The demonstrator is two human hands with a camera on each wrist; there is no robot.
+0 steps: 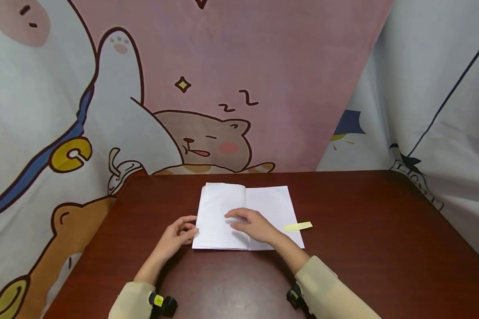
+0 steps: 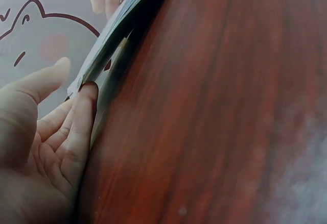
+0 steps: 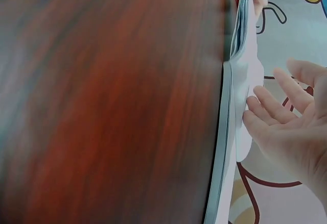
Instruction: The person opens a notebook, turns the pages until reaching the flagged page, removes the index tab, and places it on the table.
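Note:
An open lined notebook [image 1: 219,199] lies on the table, its spine running away from me. My left hand [image 1: 174,237] is at its left edge; the left wrist view shows fingertips under the lifted edge of the notebook [image 2: 115,35], with the thumb [image 2: 48,81] raised apart from it. Above the pages near the fold is my right hand [image 1: 255,225], fingers spread and slightly bent, holding nothing. In the right wrist view its lower fingertips [image 3: 249,113] are close to the paper; whether they touch I cannot tell. A yellow paper strip [image 1: 298,227] sticks out past the right page's edge.
The dark reddish-brown table [image 1: 363,221] extends around the notebook on both sides. Behind it hangs a cartoon-printed cloth [image 1: 287,88], with more printed cloth at left and right. Black wrist cameras [image 1: 168,305] are strapped at both sleeves.

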